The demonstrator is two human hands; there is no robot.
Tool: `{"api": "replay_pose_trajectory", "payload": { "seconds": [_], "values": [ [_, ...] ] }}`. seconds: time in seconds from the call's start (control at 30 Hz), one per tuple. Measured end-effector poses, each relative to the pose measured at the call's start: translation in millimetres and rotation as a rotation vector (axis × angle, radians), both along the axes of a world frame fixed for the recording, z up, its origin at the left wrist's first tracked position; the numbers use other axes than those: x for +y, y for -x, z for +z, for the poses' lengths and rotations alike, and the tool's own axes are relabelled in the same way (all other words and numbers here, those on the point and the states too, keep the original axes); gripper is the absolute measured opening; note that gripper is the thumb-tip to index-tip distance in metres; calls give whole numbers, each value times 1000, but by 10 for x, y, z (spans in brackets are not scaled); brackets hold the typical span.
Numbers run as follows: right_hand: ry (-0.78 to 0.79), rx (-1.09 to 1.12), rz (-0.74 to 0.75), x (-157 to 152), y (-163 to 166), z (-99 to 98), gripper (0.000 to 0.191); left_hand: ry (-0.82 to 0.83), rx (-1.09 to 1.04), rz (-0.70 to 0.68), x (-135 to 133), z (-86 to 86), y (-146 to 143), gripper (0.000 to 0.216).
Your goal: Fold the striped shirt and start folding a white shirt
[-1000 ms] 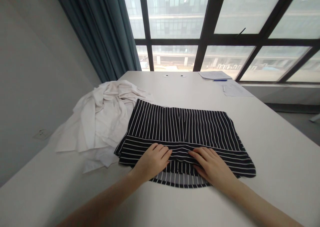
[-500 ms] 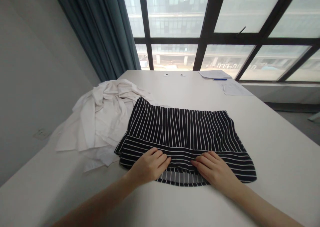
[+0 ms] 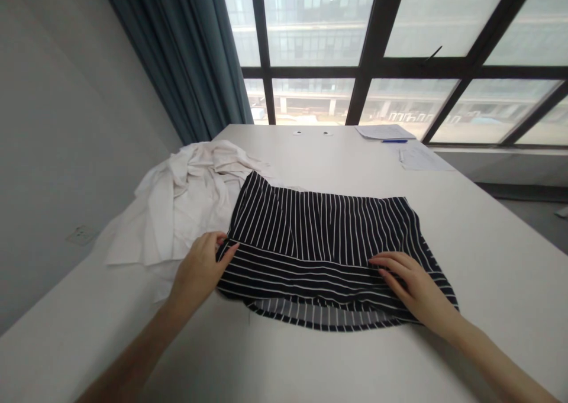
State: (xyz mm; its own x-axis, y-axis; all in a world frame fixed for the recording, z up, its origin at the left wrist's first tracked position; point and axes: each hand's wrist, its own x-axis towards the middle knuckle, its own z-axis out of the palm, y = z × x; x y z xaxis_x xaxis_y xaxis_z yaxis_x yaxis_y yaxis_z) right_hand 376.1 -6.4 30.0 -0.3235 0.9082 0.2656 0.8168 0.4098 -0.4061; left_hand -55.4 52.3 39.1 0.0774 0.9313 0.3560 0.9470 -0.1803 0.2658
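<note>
A black garment with white stripes point(image 3: 306, 225) lies on the white table, its exact kind unclear. Its upper part has lengthwise stripes, while a wide band point(image 3: 288, 276) with crosswise stripes runs along the near side. Below that band a curved hem with a grey inner side shows. My left hand point(image 3: 199, 267) grips the band's left end between thumb and fingers. On the right part of the band rests my right hand point(image 3: 412, 287), fingers stretched out and somewhat apart, not wrapped round the cloth.
A crumpled heap of white cloth point(image 3: 177, 202) lies left of the garment, beside the wall. Papers point(image 3: 384, 132) and a blue pen point(image 3: 394, 141) lie at the table's far right, with another sheet point(image 3: 425, 159) nearer. Windows and a blue curtain point(image 3: 190, 54) stand behind.
My hands have moved apart from the middle of the band. The left went to its left end and the right slid rightward. More of the curved hem shows.
</note>
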Motion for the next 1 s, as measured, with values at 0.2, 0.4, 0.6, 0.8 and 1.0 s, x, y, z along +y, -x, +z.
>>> {"api": "replay_pose_trajectory", "payload": {
  "seconds": [0.2, 0.4, 0.6, 0.8, 1.0],
  "values": [
    [-18, -142, 2, 40, -74, -228, 39, 65, -68, -4, 32, 41, 55, 29],
    [-34, -258, -10, -18, -95, -370, 50, 148, 40, -22, 138, 51, 139, 22],
    [-74, -308, 6, -45, -80, -395, 59, 147, 41, 29, 253, 44, -5, 25],
    [-13, -240, 6, -39, -88, -319, 55, 120, 71, 100, 372, -71, -41, 34],
    [-133, -66, -370, 147, -605, -330, 47, 100, 119, 66, 370, -159, 38, 27]
  ]
}}
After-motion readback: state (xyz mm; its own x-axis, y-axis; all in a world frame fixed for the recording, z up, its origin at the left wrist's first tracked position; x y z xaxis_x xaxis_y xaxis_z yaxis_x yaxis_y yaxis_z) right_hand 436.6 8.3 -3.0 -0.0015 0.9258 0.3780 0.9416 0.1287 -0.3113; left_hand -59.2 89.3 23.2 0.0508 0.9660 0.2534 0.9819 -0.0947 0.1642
